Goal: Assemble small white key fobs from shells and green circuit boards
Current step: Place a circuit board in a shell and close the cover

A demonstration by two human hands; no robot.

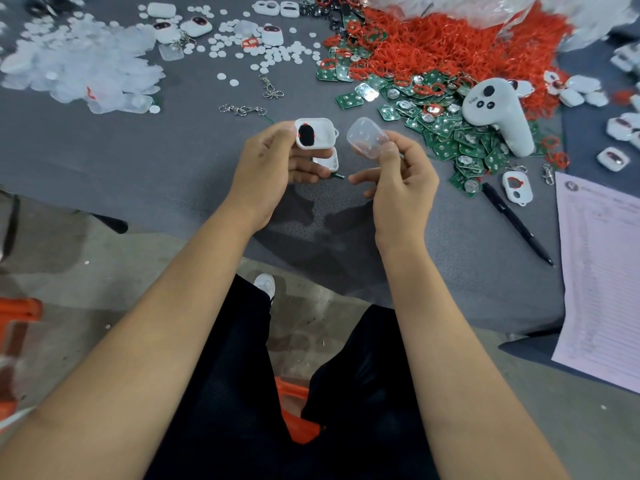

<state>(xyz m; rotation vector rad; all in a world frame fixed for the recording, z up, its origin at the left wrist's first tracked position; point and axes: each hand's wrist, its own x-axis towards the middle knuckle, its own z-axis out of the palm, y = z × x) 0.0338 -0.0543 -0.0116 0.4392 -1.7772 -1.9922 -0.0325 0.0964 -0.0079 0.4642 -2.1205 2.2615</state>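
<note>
Nearest: person seated, both forearms reaching fwd over edge of grey surface (173,161).

Left hand (273,164): fingers curled round a white shell (316,133), thumb on its near edge. Shell faces up, black oval pad w/ red ring seated inside. A second white shell half (327,160) sits lower in same hand, partly hidden by fingers; a sliver of green shows beneath it, prob. a board, can't confirm.

Right hand (398,174): thumb and forefinger pinch a clear plastic cover (366,138), held just beside the shell, not touching. Remaining fingers loosely curled.

Handling, judged: parts look light, stiff, thin-walled. Clear cover smooth, likely slippery; hold by its edges, not the face, to avoid smudging and flex. Shell best gripped by long sides, leaving open cavity free. Snap fit prob. needs even pressure at the rim; corner loading could crack a tab.

Mid-distance: black pen (516,223) and a lined paper form (602,289) at right; metal key clips (242,109) loose ahead of the hands.

Further: heap of green circuit boards (446,133) at right, a white handheld controller (495,112) lying on it. Behind, a large pile of red rings (450,43).

Far left: clear covers heaped (76,64), small white discs (273,57) scattered, several finished fobs (196,26) near the back.
</note>
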